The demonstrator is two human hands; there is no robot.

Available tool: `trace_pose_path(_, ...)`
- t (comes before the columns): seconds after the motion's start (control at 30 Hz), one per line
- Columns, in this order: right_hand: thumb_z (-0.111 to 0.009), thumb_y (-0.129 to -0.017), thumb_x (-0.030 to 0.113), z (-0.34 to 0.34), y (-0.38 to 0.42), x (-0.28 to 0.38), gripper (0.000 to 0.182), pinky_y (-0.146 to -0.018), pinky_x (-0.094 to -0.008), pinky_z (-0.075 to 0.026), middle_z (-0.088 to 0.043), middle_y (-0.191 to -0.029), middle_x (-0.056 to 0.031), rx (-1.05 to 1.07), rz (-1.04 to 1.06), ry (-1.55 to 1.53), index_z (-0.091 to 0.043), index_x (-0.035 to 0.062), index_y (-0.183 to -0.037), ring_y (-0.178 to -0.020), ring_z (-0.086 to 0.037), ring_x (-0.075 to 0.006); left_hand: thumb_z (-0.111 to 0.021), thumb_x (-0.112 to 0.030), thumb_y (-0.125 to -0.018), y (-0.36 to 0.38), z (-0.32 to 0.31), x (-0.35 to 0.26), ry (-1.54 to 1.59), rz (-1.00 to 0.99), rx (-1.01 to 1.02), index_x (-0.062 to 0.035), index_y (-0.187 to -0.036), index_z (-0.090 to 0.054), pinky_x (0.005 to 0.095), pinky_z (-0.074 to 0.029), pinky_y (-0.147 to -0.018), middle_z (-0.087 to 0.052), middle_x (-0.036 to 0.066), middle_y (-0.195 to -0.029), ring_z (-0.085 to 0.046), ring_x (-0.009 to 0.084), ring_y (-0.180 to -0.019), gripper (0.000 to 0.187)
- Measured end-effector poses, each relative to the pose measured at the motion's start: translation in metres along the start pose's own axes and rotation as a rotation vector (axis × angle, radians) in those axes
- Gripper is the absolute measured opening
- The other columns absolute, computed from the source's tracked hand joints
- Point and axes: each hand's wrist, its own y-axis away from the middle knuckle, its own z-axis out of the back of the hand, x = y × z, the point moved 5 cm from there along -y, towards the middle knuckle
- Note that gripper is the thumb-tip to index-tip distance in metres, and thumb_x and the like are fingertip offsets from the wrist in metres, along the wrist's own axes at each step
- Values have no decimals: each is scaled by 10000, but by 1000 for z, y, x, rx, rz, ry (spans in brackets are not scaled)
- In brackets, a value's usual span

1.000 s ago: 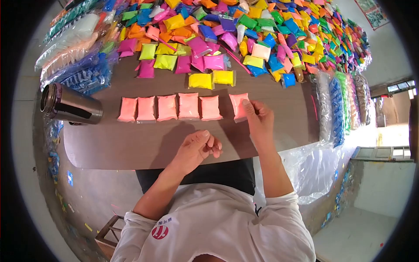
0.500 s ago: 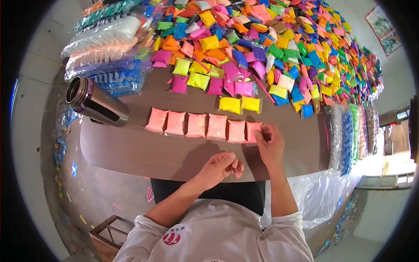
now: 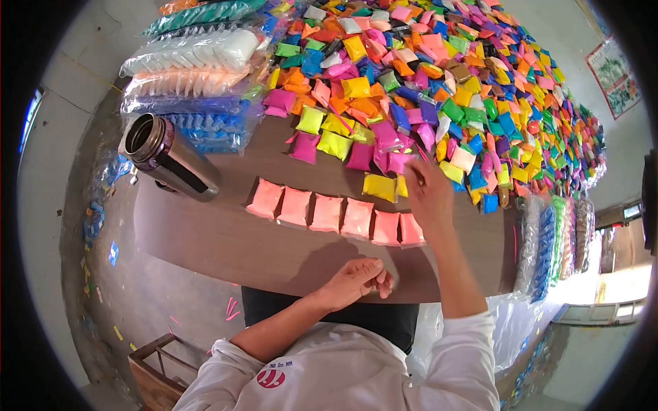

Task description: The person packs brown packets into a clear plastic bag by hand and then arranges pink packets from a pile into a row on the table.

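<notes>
Six salmon-pink packets lie side by side in a row on the brown table. My right hand is raised beyond the right end of the row, beside two yellow packets and the edge of the colourful pile. Its fingers are bent, and whether anything is between them cannot be made out. Near the table's front edge, below the row, rests my left hand, loosely curled with its fingers partly apart and nothing in it.
A large heap of coloured packets covers the back of the table. Bagged packets are stacked at the back left, with a steel flask in front. More bagged strips stand at the right edge.
My right hand has moved away from the last salmon packet, forward to the yellow packets. The left hand keeps its pose near the front edge. The view has shifted slightly.
</notes>
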Motion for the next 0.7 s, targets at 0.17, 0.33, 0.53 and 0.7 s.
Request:
trace_pose_path(0.17,-636,-877,102,-79,-75,-4,123,-764,-450,-518,-693,-872,-166,66,226,-14,-682,19,-956,-842,-667,-350,-436,-352,-1080,1,1,0,10,34,-30,-64,-873,-562,328,-490,-847,-626,113,-985,-610,174,-844,376)
trace_pose_path(0.33,-729,-804,224,-135,-114,-41,269,-842,-443,-526,-702,-895,-183,256,130,263,-714,40,-999,-885,-673,-357,-424,-355,-1084,1,4,3,29,17,-43,-67,-877,-561,327,-494,-845,-626,110,-989,-604,170,-845,380)
trace_pose_path(0.53,-748,-781,274,-141,-128,-51,252,-902,-435,-518,-720,-876,-170,169,108,490,-710,51,-892,-939,-682,-334,-426,-348,-1083,1,3,2,24,6,-23,-63,-879,-560,334,-501,-849,-634,109,-988,-610,176,-854,374)
trace_pose_path(0.7,-699,-824,278,-135,-135,-55,243,-798,-452,-540,-706,-855,-197,117,18,289,-691,35,-840,-922,-684,-327,-436,-346,-1079,1,5,4,1,3,-46,-61,-866,-564,332,-512,-835,-646,124,-994,-618,186,-863,377)
